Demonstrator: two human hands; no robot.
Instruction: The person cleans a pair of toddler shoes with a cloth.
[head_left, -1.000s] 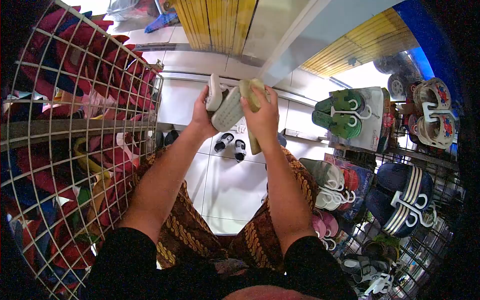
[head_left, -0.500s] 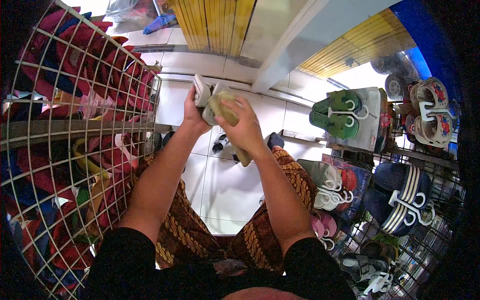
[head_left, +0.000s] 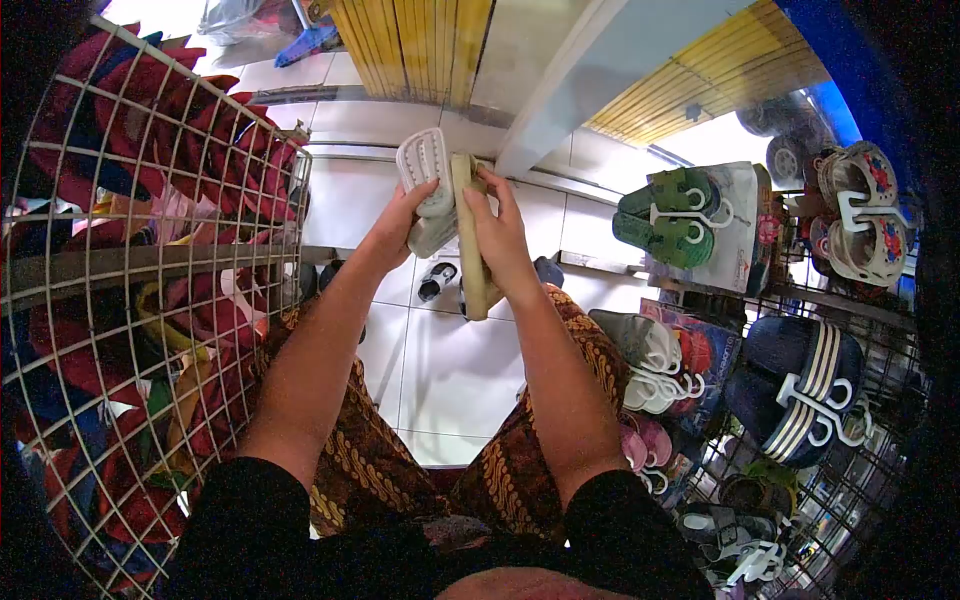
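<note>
My left hand [head_left: 403, 222] is closed around a pale grey-white slotted sandal [head_left: 426, 165], its thumb on the slotted part. A greyer section of the footwear shows below that thumb. In my right hand [head_left: 500, 235] is a long khaki-yellow strip [head_left: 467, 235] that looks like a folded cloth. Its upper end is right beside the sandal, and its lower end reaches down past the hand. The right thumb lies along the strip, with fingers bent around its far side. Both hands are held out in front of me above the floor.
White tiles [head_left: 440, 385] cover the floor, where a black-and-white item [head_left: 437, 281] lies. A wire grid [head_left: 150, 265] with dark red and blue goods flanks me on the left. On the right hang green sandals [head_left: 682, 218] and striped navy slides [head_left: 795, 392]. A glass panel's white frame [head_left: 560, 90] stands ahead.
The khaki-yellow strip, blurred across the sandal before, now stands nearly straight beside it. The hands have moved slightly apart, and the sandal's slotted part is more exposed.
</note>
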